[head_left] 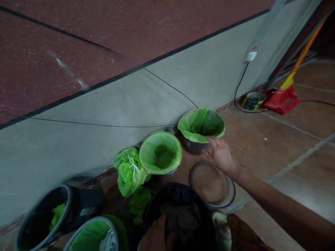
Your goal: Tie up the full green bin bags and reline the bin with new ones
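Observation:
My right hand [220, 155] is stretched out to the near edge of a dark bin, its fingers closed on the folded-over rim of the green bin liner [192, 127]. At the bottom of the head view, my left hand [154, 237] holds the edge of a black bin [205, 212], with its fingers partly in shadow. Inside the black bin are dark contents that I cannot make out. A loose bin ring [192, 179] lies on the floor beneath my right forearm.
Another green-lined bin [146, 157] stands beside a tied green bag [123, 170] along the wall. A tipped dark bin [69, 205] and a lined bin [116, 233] are at lower left. Thin cables hang along the wall. A can [252, 101] and red dustpan [282, 101] stand right.

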The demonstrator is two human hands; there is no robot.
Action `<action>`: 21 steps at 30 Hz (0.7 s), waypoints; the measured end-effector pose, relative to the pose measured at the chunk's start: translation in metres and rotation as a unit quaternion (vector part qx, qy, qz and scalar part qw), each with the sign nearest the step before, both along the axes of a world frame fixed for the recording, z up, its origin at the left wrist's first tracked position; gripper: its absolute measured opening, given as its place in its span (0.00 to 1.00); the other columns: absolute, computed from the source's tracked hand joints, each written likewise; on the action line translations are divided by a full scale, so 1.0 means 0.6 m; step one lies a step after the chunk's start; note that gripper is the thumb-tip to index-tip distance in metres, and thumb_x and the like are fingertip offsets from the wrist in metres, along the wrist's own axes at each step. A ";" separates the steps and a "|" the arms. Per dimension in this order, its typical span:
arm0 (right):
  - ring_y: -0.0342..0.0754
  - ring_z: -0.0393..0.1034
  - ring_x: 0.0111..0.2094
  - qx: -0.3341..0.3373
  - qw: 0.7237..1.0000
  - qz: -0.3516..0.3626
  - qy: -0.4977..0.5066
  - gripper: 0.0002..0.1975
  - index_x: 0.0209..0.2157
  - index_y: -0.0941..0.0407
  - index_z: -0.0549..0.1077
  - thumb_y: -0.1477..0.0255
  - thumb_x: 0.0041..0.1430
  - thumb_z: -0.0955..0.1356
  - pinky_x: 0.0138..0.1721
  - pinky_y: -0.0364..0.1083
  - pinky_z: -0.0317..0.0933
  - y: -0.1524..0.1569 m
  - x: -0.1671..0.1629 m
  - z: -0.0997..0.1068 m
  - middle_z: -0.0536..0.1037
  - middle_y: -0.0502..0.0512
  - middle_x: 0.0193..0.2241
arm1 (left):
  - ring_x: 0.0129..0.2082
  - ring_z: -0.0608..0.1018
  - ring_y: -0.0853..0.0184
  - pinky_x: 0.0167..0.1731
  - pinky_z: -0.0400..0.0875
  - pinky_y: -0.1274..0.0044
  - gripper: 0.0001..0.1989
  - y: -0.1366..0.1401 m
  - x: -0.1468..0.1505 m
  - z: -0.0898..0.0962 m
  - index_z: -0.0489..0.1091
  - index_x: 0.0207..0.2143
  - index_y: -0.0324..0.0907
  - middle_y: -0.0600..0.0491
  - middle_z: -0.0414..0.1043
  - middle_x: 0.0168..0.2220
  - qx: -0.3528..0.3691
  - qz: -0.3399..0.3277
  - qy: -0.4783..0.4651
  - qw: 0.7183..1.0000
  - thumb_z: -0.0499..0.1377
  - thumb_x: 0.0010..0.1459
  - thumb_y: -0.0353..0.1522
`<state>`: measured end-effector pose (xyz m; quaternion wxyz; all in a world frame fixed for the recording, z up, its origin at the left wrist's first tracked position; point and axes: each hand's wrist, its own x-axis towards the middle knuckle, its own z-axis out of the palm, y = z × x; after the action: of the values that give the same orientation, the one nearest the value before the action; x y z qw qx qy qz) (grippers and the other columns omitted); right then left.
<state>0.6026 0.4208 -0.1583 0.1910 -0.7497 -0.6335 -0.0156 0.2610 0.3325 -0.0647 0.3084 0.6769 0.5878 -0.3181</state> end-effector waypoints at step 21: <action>0.60 0.64 0.58 -0.069 0.996 0.056 -0.024 0.26 0.60 0.63 0.68 0.75 0.61 0.62 0.61 0.56 0.54 0.047 -0.049 0.008 0.73 0.69 0.56 | 0.62 0.71 0.59 0.61 0.63 0.70 0.29 -0.009 0.008 0.026 0.59 0.67 0.39 0.43 0.65 0.65 0.023 0.011 -0.015 1.000 0.49 0.64 0.32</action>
<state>0.5733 0.4491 -0.1534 0.1241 -0.7240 -0.6782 0.0211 0.2656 0.3272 -0.0488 0.3053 0.6817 0.5977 -0.2912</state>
